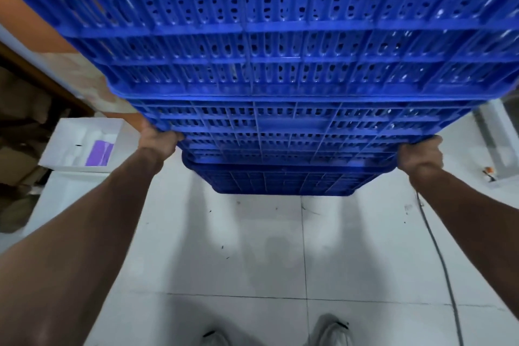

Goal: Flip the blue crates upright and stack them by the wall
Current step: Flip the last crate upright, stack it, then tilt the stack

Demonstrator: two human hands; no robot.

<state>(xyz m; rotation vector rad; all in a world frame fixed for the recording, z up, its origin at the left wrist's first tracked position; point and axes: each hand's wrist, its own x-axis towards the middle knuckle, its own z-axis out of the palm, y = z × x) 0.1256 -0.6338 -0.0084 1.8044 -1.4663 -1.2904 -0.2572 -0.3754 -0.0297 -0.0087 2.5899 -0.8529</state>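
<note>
Both sets of fingers are curling out of sight under the near rim of a perforated blue crate (280, 36). The left hand (158, 139) and right hand (420, 153) are gripping its 2 near corners, tilting it above another blue crate (280, 180) sitting on the white tiled floor (252, 247) below the hands.

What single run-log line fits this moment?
left grip: holding crate edge | right grip: holding same edge | crate: tilted over lower crate

White tiled floor (224, 247), orange wall (42, 25), white foam box (64, 143), grey cable (443, 261)
</note>
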